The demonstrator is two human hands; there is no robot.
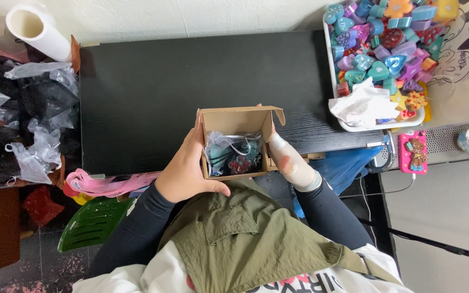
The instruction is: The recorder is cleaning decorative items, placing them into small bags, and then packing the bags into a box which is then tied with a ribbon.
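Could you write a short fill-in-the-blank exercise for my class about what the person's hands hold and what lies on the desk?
1. Both hands hold a small ____ box with its flaps open.
2. Inside the box lies a clear plastic ____ holding a small item.
3. The white tray of colourful pieces sits at the desk's ____ edge as pictured.
4. The left hand grips the box's ____ side as pictured.

Missing words: cardboard; bag; right; left

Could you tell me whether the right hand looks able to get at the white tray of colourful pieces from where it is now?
Probably yes: the tray lies to the right hand's side with nothing between, though that hand holds the cardboard box.
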